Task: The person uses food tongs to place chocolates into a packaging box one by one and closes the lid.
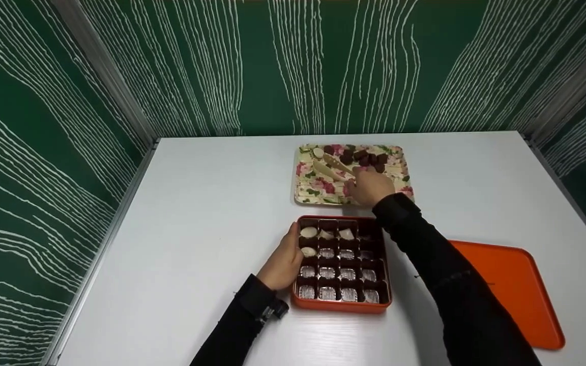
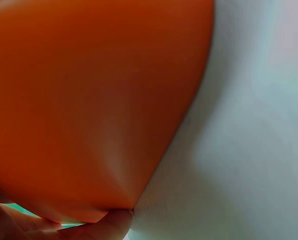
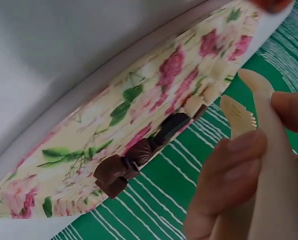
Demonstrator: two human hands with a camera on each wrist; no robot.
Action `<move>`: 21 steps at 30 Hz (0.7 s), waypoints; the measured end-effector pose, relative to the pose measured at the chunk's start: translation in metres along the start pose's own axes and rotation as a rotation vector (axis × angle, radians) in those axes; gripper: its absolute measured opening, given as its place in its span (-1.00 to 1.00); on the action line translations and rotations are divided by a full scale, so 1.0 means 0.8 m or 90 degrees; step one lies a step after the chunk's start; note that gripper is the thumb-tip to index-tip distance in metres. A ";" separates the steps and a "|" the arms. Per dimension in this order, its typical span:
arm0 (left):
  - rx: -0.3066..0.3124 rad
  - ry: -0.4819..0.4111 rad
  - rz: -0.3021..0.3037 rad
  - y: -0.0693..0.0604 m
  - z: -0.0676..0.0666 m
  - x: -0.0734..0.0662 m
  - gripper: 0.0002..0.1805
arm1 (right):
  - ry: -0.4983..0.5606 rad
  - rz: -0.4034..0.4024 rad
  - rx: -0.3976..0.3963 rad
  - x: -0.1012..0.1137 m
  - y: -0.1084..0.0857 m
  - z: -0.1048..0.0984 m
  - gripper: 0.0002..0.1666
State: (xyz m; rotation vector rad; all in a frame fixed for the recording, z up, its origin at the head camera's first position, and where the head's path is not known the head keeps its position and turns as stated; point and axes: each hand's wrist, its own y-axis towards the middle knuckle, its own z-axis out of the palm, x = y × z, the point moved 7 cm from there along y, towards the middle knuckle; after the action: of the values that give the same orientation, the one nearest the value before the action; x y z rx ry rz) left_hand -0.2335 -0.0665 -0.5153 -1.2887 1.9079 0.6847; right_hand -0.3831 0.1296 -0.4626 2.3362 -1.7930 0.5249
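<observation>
My right hand (image 1: 372,186) holds cream-coloured tongs (image 3: 276,165) over a floral tray (image 1: 323,198). The tongs' two tips stand apart, with nothing visible between them. Dark brown chocolates (image 1: 373,158) lie along the tray's far side, and a white chocolate (image 1: 318,152) sits near its far left corner. Nearer to me is an orange box (image 1: 341,306) with a dark brown divided insert; my left hand (image 1: 283,260) grips its left side. White chocolates (image 1: 309,232) occupy several compartments at the box's far left. The left wrist view shows mostly the box's orange wall (image 2: 98,100) and some fingertips.
An orange lid (image 1: 517,290) lies on the white table (image 1: 211,203) at the right, partly covered by my right sleeve (image 1: 456,284). Green panels with white streaks (image 1: 257,66) stand behind the table and along both sides.
</observation>
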 end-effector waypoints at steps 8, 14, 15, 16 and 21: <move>-0.008 -0.002 -0.015 0.001 0.000 0.001 -0.27 | -0.016 -0.030 0.045 0.011 0.009 0.008 -0.40; -0.009 -0.007 -0.008 0.003 0.002 0.002 -0.26 | -0.048 -0.026 0.060 0.011 0.016 0.010 -0.39; -0.008 -0.006 -0.008 0.003 0.002 0.002 -0.26 | -0.051 -0.022 0.063 0.008 0.018 0.011 -0.40; -0.009 -0.004 -0.008 0.003 0.002 0.001 -0.26 | -0.051 -0.020 0.066 0.006 0.020 0.011 -0.40; -0.008 0.001 -0.018 0.002 0.001 0.002 -0.25 | -0.047 -0.024 0.079 0.002 0.026 0.012 -0.42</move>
State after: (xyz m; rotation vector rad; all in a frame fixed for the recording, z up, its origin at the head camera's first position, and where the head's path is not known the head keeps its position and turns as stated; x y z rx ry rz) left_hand -0.2348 -0.0663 -0.5173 -1.3214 1.8853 0.6825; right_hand -0.4013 0.1193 -0.4727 2.4973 -1.7923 0.5661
